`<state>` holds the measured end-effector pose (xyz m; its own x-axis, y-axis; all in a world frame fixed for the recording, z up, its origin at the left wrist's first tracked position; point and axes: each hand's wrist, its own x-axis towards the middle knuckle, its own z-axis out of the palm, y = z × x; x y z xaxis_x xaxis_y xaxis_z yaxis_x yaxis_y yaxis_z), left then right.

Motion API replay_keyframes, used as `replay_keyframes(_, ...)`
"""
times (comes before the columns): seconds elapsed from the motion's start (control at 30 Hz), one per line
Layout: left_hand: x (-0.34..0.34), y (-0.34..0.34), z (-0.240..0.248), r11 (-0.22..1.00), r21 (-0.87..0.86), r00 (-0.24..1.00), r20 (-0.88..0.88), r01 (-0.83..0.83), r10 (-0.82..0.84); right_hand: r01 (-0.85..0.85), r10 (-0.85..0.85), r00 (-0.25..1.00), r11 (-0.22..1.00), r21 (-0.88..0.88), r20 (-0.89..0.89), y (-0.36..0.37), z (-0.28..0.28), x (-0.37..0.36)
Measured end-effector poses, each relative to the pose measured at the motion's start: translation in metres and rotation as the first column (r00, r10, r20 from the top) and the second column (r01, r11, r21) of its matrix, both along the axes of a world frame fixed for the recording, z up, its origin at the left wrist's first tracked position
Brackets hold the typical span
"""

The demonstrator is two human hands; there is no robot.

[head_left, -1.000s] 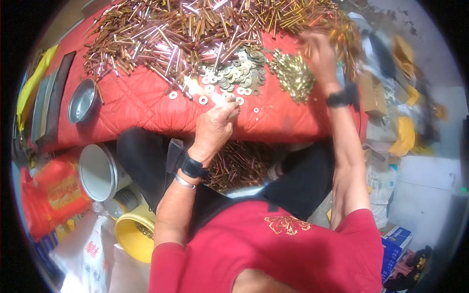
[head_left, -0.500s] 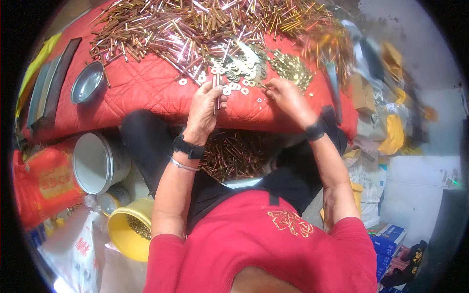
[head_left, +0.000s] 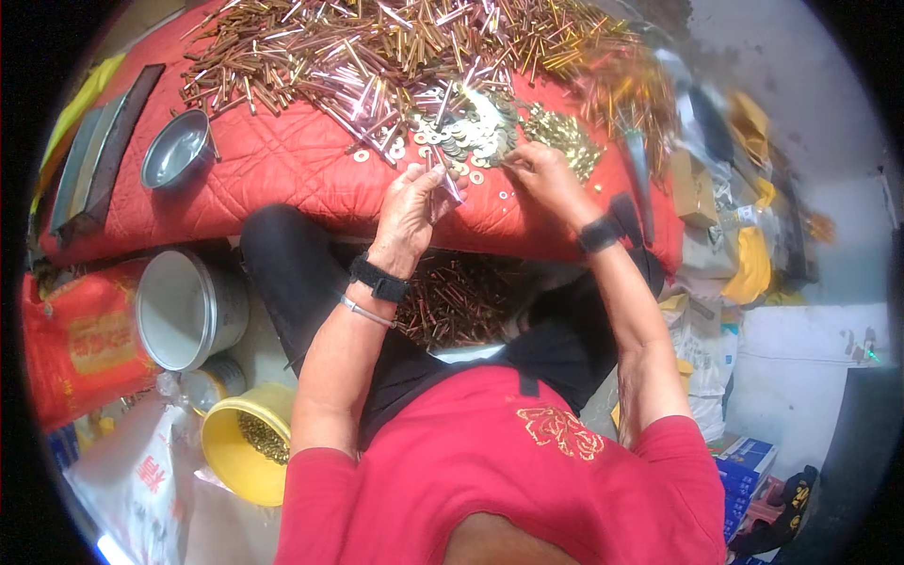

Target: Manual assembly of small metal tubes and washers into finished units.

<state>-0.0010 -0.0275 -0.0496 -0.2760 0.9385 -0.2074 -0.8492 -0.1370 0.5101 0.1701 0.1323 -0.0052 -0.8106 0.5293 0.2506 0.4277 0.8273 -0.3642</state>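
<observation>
My left hand (head_left: 407,212) is closed around a few long, shiny metal bolts (head_left: 447,193), held just above the front edge of the red quilted cover. A short way to the right, my right hand (head_left: 548,181) has thumb and fingers pinched together at the edge of the washers. Anything between those fingertips is too small to make out. Flat silver washers (head_left: 461,141) lie spread beyond both hands. Small brass-coloured nuts (head_left: 570,141) are piled behind my right hand. A big heap of copper-coloured bolts (head_left: 311,56) covers the far side.
A metal bowl (head_left: 177,155) sits on the red cover (head_left: 273,179) at the left. More bolts (head_left: 457,301) lie below, between my legs. On the left floor stand a grey-white bucket (head_left: 174,311) and a yellow bucket (head_left: 226,471) with small metal parts. A cardboard box (head_left: 694,188) is at right.
My left hand has shifted slightly right, and its bolts have tilted from upright to slanting. My right hand has moved slightly up toward the washers, still pinched.
</observation>
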Motion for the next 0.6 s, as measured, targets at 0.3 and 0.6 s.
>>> replay_keyframes(0.3, 0.002, 0.004, -0.002, 1.000, 0.002, 1.000, 0.017, -0.014, 0.014, -0.083, 0.082, 0.996, 0.996, -0.036, -0.043, -0.003, 0.000, -0.007)
replay_keyframes(0.6, 0.003, 0.004, -0.001, 0.998, -0.032, 0.996, -0.064, -0.061, 0.059, -0.085, 0.184, 0.817, 0.976, -0.201, 0.546, 0.002, 0.035, -0.025)
